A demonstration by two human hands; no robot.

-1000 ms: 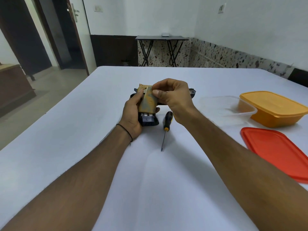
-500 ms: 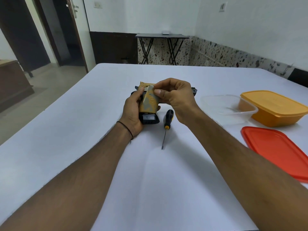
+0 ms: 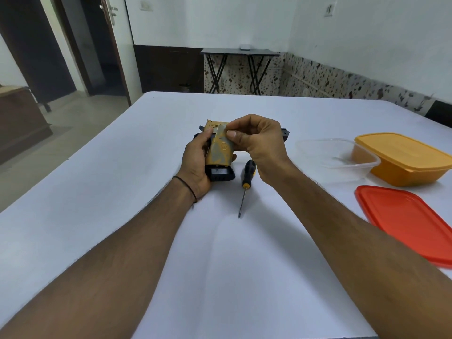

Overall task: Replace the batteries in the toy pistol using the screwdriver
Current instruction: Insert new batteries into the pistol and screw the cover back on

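The toy pistol (image 3: 221,173), black with a worn yellow-grey grip, lies on the white table (image 3: 97,192) with its grip toward me. My left hand (image 3: 195,162) grips the pistol's grip from the left side. My right hand (image 3: 256,138) pinches the yellow-grey battery cover (image 3: 221,149) at its top edge, holding it against the grip. The pistol's barrel is mostly hidden behind my right hand. A screwdriver (image 3: 245,185) with a black and yellow handle lies on the table just right of the pistol, tip toward me.
A clear plastic tub (image 3: 337,152) stands to the right, with an orange lidded container (image 3: 403,159) beside it. A red lid (image 3: 406,218) lies flat near the right edge. A folding table (image 3: 239,55) stands by the far wall.
The battery cover has come down over the grip, hiding the batteries that showed at its base. My right hand shifted slightly; the screwdriver stayed put.
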